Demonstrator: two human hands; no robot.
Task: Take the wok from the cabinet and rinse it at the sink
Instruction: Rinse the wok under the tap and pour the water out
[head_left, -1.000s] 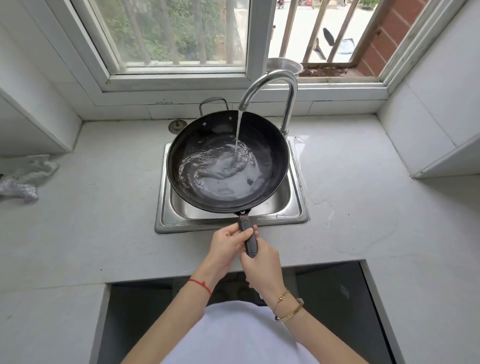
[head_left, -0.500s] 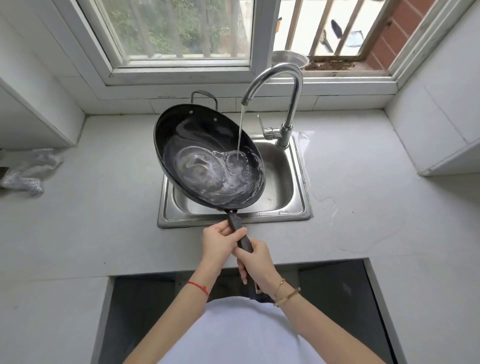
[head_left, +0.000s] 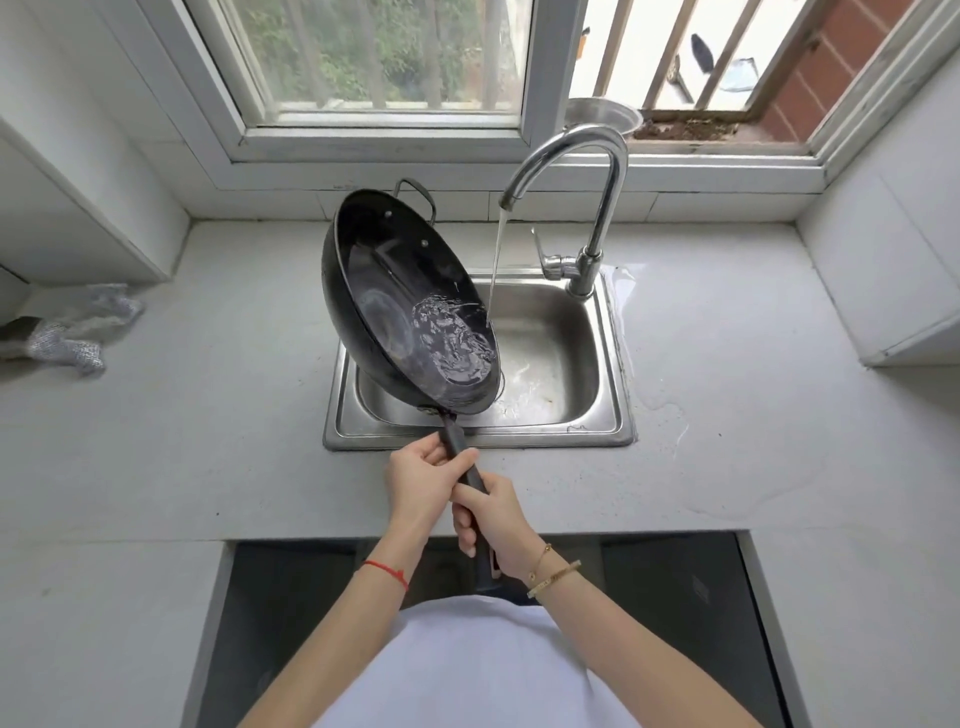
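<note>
Both hands, L (head_left: 422, 480) + R (head_left: 493, 522), clamped on wok (head_left: 402, 306) handle; wok tilted over sink (head_left: 613, 364).

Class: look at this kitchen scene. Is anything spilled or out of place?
Yes. Water has pooled on the counter right of the sink. The tap runs just past the tilted wok rim.

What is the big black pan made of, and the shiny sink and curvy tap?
The round black wok looks like dark metal, maybe iron or coated steel: glossy where wet. The square silver sink looks like brushed stainless steel, with dull grey reflections. The curved tap seems chrome-plated metal, mirror-bright.
</note>
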